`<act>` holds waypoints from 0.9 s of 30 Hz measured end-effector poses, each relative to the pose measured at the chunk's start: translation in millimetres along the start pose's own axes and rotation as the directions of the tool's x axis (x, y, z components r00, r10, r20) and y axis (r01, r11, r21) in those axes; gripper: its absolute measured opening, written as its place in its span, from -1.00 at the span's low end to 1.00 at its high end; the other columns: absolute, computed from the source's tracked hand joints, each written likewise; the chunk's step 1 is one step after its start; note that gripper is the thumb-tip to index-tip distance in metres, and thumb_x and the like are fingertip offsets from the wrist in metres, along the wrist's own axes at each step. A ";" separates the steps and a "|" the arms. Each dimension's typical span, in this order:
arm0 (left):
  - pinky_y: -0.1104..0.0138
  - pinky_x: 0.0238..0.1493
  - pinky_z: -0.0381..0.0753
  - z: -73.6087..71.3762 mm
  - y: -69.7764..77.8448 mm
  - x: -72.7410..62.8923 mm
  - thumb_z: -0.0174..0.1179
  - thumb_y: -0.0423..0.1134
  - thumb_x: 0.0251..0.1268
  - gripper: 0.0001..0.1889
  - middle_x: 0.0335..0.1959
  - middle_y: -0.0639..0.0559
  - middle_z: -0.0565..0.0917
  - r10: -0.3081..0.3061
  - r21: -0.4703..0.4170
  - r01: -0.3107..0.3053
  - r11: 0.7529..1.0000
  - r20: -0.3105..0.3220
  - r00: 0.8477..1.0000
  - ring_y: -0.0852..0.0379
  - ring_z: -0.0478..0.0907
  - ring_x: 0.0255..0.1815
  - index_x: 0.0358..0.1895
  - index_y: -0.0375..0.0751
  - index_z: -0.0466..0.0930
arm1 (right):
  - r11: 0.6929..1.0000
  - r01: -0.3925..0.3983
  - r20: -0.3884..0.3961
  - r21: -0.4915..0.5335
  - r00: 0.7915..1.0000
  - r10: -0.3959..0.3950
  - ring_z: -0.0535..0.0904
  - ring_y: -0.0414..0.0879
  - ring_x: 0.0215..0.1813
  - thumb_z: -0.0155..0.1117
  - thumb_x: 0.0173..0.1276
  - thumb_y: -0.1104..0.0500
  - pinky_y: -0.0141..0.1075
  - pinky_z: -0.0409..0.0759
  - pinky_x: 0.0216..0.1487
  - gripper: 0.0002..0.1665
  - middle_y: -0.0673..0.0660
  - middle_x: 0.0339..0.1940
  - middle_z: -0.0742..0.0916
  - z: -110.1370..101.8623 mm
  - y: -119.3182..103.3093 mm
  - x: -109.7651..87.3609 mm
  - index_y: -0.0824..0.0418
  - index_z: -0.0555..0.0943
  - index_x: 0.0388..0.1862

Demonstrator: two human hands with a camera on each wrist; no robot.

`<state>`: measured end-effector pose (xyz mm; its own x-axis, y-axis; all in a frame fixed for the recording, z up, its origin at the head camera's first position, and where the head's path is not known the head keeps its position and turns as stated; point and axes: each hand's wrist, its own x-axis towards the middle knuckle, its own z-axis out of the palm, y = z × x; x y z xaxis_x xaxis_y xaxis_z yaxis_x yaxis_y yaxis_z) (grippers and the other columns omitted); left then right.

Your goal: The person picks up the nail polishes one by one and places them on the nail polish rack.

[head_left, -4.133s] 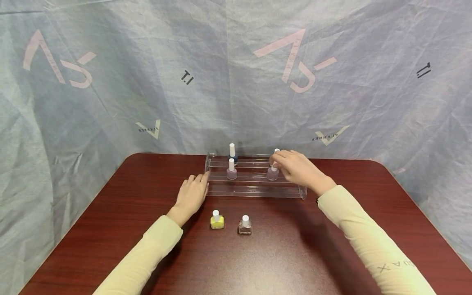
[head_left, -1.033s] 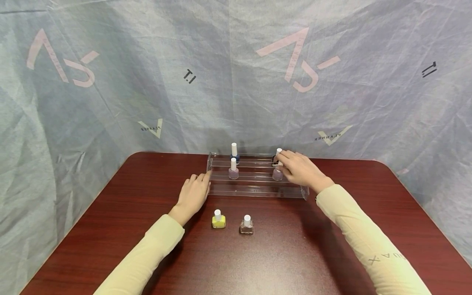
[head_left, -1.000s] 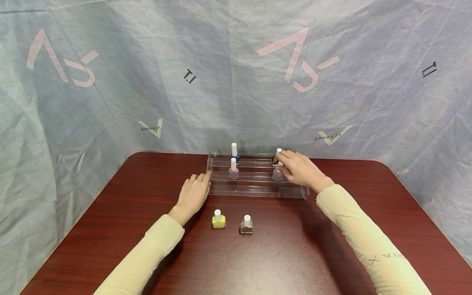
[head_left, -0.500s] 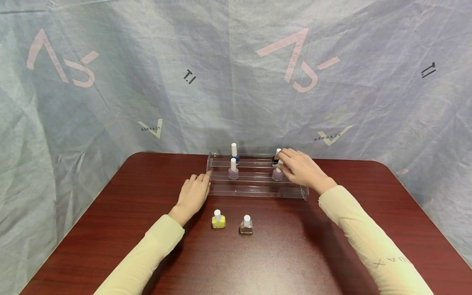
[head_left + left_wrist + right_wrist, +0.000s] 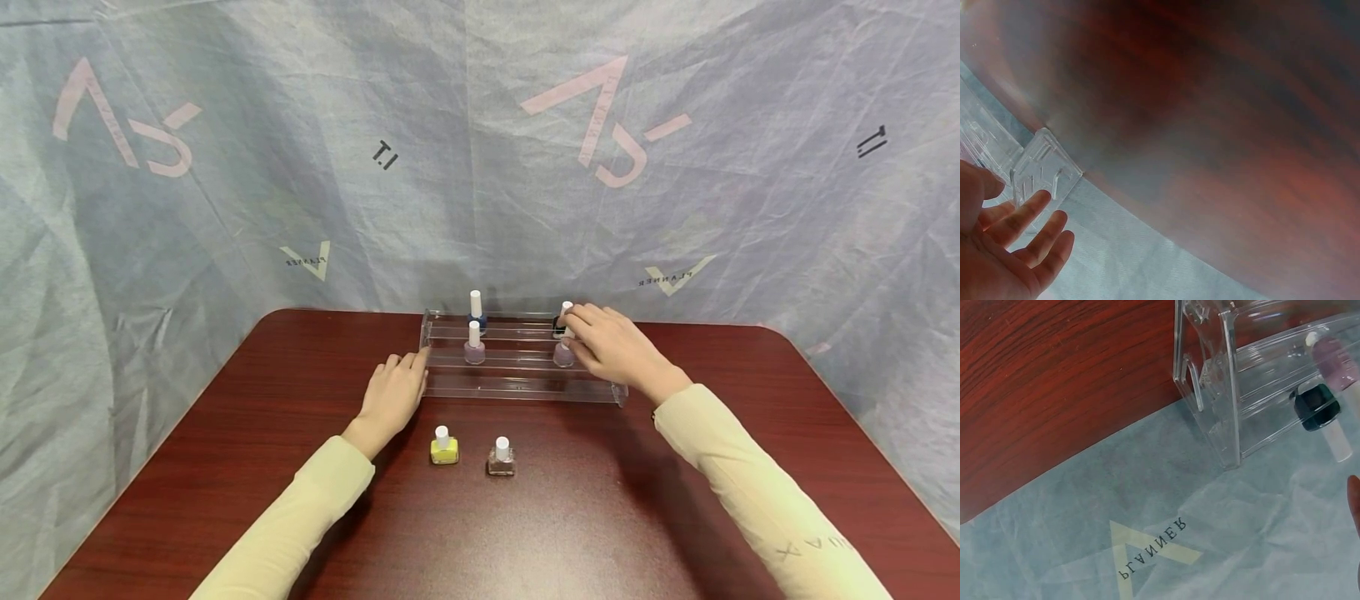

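On the table stands a clear stepped rack (image 5: pixel 517 388). In the head view my right hand (image 5: pixel 611 346) pinches the white cap of a mauve nail polish bottle (image 5: pixel 563 356) on the rack's middle step, at the right. That bottle (image 5: pixel 1334 362) shows tilted in the right wrist view beside a dark nail polish bottle (image 5: pixel 1317 407). My left hand (image 5: pixel 392 392) touches the rack's left end panel (image 5: pixel 1044 169), its fingers extended. A second mauve bottle (image 5: pixel 474 353) sits at the left of the middle step, with a blue bottle (image 5: pixel 477 320) behind it.
In front of the rack, a yellow nail polish bottle (image 5: pixel 444 452) and a brownish one (image 5: pixel 502 462) stand on the dark red table (image 5: pixel 555 533). A grey printed cloth (image 5: pixel 420 208) hangs just behind the table's far edge.
Since the earliest frame, the right mauve bottle has shifted slightly right along its step in my right hand. Over the last second little has moved; my left hand stays at the rack's end.
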<state>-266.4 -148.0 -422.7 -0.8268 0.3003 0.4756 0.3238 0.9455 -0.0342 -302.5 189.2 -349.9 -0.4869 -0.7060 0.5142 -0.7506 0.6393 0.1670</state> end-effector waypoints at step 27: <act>0.11 -0.23 0.53 -2.9 0.3 0.0 0.08 -0.22 0.27 -0.59 -0.10 -0.08 0.63 -0.009 0.006 0.009 1.000 0.026 1.000 -0.10 0.53 -0.15 0.19 -0.22 0.40 | 0.998 0.055 -0.016 -0.007 0.998 -0.055 0.49 -0.07 -0.16 0.12 0.22 0.15 -0.23 0.39 -0.22 -0.73 0.02 -0.18 0.59 -4.8 -16.6 -0.8 0.16 0.52 -0.09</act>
<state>-265.0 -148.0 -420.2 -0.8413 0.2945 0.4532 0.3133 0.9490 -0.0351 -287.5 180.6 -349.1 -0.4379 -0.7353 0.5173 -0.7730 0.6018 0.2010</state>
